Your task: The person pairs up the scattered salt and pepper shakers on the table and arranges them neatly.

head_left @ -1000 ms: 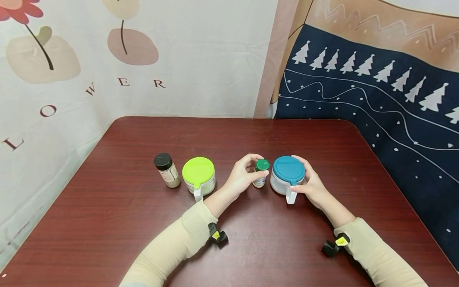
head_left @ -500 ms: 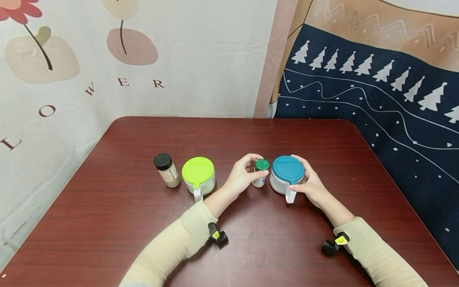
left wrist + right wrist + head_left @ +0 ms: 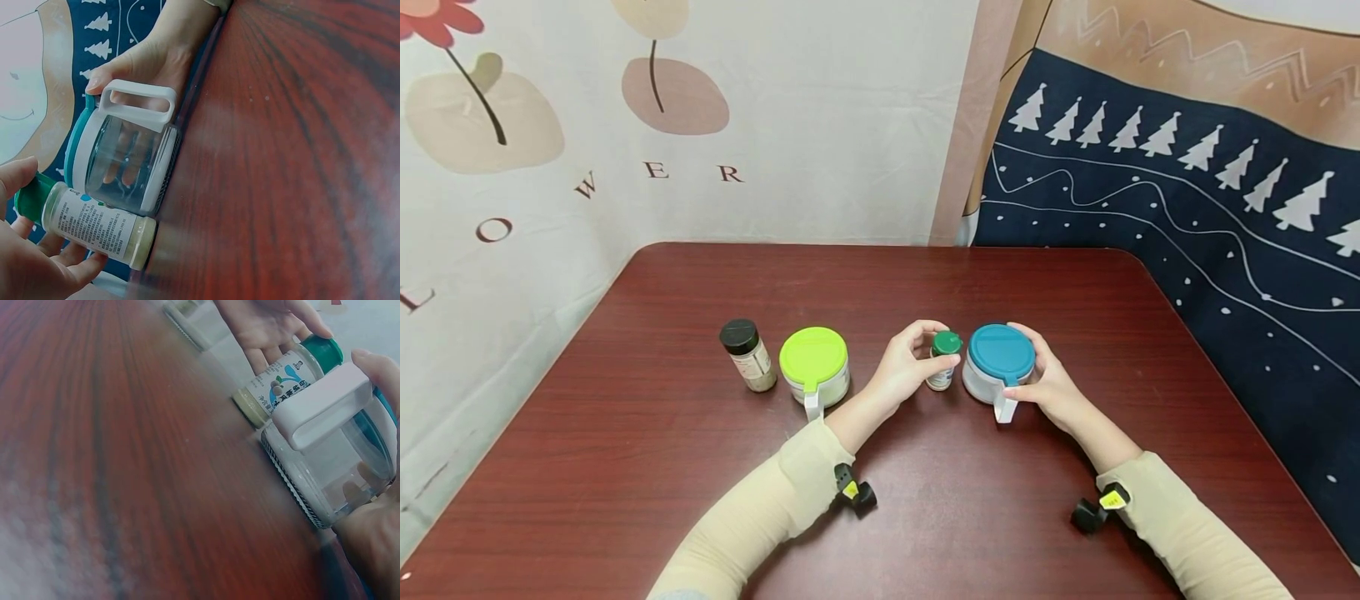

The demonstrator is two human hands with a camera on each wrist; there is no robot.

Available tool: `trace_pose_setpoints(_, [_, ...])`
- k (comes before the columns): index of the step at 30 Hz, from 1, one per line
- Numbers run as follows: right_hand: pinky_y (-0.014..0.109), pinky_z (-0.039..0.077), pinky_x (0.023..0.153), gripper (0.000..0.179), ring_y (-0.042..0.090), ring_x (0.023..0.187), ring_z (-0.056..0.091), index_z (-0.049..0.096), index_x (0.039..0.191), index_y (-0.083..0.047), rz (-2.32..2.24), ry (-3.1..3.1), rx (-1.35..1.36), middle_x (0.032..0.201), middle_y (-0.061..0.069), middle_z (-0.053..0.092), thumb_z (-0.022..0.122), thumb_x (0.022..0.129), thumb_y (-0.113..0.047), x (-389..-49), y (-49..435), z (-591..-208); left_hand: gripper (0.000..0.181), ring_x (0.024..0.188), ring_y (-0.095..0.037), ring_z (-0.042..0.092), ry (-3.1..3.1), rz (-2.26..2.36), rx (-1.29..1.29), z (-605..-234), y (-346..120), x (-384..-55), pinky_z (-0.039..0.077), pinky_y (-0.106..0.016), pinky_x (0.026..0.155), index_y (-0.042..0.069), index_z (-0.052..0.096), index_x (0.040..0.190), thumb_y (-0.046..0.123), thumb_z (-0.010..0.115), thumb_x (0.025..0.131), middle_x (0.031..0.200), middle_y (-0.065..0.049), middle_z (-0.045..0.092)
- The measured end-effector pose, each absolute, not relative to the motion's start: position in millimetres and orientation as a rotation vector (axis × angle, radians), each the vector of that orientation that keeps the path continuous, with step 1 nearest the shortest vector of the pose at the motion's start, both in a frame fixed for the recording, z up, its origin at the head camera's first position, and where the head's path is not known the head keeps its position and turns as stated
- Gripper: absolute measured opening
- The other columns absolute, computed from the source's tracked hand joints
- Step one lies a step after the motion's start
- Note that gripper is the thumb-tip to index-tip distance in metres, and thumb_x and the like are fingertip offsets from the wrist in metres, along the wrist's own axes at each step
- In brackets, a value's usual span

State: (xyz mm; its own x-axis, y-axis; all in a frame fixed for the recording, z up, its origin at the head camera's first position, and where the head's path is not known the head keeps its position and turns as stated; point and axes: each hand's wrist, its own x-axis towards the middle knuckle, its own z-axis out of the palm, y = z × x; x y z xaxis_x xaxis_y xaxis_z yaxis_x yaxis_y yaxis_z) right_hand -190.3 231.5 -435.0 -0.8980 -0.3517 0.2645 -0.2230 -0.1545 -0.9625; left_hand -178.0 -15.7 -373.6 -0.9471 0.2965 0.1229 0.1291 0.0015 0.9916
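My left hand (image 3: 904, 367) holds a small spice bottle (image 3: 941, 380) with a green cap, thumb at the cap and fingers along its far side. The bottle stands upright on the table, its printed label facing out in the left wrist view. Right beside it is a clear seasoning jar (image 3: 125, 159) with a blue lid (image 3: 1002, 350) and a white handle (image 3: 322, 406). My right hand (image 3: 1051, 382) grips this jar from the right, its thumb near the top of the handle and its fingers behind the glass. The jar looks see-through, with nothing visible inside.
To the left stands a similar jar with a lime-green lid (image 3: 813, 358) and white handle, close by my left forearm. Farther left is a black-capped spice bottle (image 3: 751, 358). The dark red table (image 3: 880, 283) ends at printed cloths behind and to the right.
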Motion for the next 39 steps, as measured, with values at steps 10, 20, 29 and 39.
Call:
trace_pose_setpoints(10, [0.023, 0.043, 0.093, 0.09, 0.013, 0.113, 0.052, 0.024, 0.144, -0.001, -2.208, 1.981, -0.72, 0.129, 0.001, 0.05, 0.072, 0.07, 0.013, -191, 233, -435, 0.037, 0.088, -0.017, 0.061, 2.15, 2.123, 0.45, -405, -12, -197, 0.048, -0.029, 0.078, 0.004, 0.058, 0.116, 0.002, 0.073, 0.082, 0.103, -0.007, 0.064])
trace_pose_setpoints(20, [0.023, 0.041, 0.095, 0.091, 0.013, 0.116, 0.051, 0.02, 0.146, -0.002, -2.178, 1.978, -0.731, 0.129, 0.001, 0.049, 0.072, 0.073, 0.01, -193, 235, -436, 0.039, 0.089, -0.018, 0.062, 2.146, 2.113, 0.426, -404, -12, -196, 0.048, -0.03, 0.077, 0.004, 0.057, 0.118, 0.002, 0.073, 0.083, 0.105, -0.007, 0.063])
trace_pose_setpoints(29, [0.022, 0.038, 0.097, 0.098, 0.013, 0.119, 0.047, 0.014, 0.15, -0.004, -2.148, 1.983, -0.752, 0.132, 0.003, 0.045, 0.076, 0.074, 0.005, -192, 238, -436, 0.041, 0.091, -0.018, 0.062, 2.135, 2.113, 0.423, -404, -11, -195, 0.048, -0.029, 0.078, 0.005, 0.057, 0.12, 0.002, 0.073, 0.083, 0.106, -0.008, 0.063])
trace_pose_setpoints(39, [0.022, 0.03, 0.103, 0.096, 0.014, 0.129, 0.038, 0.015, 0.15, 0.001, -2.179, 1.997, -0.876, 0.152, 0.024, 0.018, 0.077, 0.077, -0.004, -194, 238, -435, 0.043, 0.096, -0.021, 0.06, 2.157, 2.093, 0.424, -400, -15, -196, 0.047, -0.033, 0.085, 0.006, 0.056, 0.123, 0.005, 0.073, 0.083, 0.111, -0.009, 0.063])
